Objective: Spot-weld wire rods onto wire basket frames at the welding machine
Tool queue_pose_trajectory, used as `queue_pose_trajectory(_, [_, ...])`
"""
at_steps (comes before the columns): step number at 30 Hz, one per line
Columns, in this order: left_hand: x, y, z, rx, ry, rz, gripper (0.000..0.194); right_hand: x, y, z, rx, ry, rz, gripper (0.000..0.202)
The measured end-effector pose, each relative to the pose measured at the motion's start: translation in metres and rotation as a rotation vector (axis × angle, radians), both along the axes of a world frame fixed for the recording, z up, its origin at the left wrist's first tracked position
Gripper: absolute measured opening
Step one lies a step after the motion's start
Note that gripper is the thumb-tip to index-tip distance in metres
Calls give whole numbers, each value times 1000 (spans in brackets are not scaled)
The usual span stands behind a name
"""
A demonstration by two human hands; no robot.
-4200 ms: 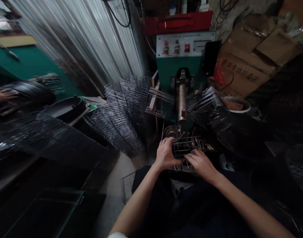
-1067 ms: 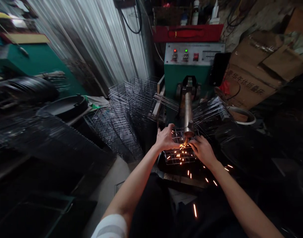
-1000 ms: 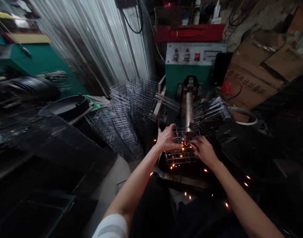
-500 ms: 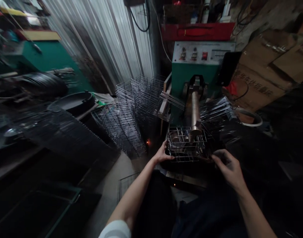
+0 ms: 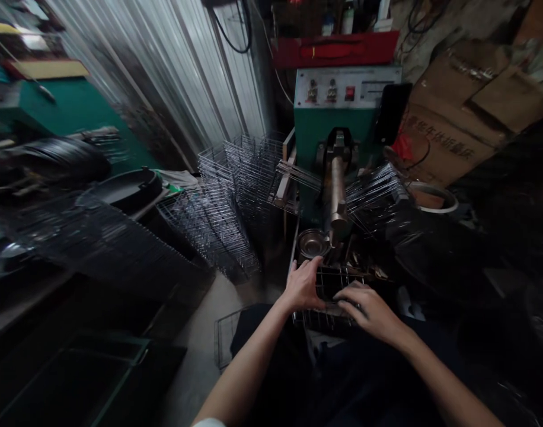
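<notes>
A small wire basket (image 5: 340, 276) sits low in front of my lap, below the green spot welder (image 5: 338, 112). My left hand (image 5: 303, 286) grips the basket's left side, with the thumb toward its near edge. My right hand (image 5: 364, 305) is over the basket's right part, its fingers curled in toward the left hand. Whatever lies between those fingers is too dark to make out. Just beyond the basket are the welder's steel arm (image 5: 338, 193) and a round metal dish (image 5: 312, 243).
Stacked wire grids (image 5: 218, 219) stand left of the welder. Bundled thin wires (image 5: 373, 187) lie to its right, near a pale bucket (image 5: 434, 198) and cardboard boxes (image 5: 444, 130). A phone (image 5: 392, 112) is on the welder's front. Another wire frame (image 5: 224, 338) is low at my left.
The wire basket has come off from around the welder's arm end and moved toward my lap. Both hands have moved nearer me, and the right hand has swung left over the basket.
</notes>
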State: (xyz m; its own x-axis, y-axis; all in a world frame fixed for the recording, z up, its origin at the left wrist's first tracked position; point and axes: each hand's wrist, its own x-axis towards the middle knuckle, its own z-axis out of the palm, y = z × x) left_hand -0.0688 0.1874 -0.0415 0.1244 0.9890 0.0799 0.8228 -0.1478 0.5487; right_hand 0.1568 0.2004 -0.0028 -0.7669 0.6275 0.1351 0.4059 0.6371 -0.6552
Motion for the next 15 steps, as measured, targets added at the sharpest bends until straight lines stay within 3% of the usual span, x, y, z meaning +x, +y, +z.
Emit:
queue_pose_trajectory(3, [6, 1, 13, 64, 73, 6, 122, -7, 7, -31, 224, -112, -24, 20])
queue_pose_trajectory(6, [5, 1, 23, 89, 95, 47, 120, -5, 10, -46, 453, -150, -34, 34])
queue_pose_trajectory(9, [4, 2, 31, 98, 88, 74, 116, -1, 12, -47, 580, -121, -42, 42])
queue_pose_trajectory(15, [6, 6, 40, 156, 73, 70, 113, 3, 16, -36, 589, -48, -71, 39])
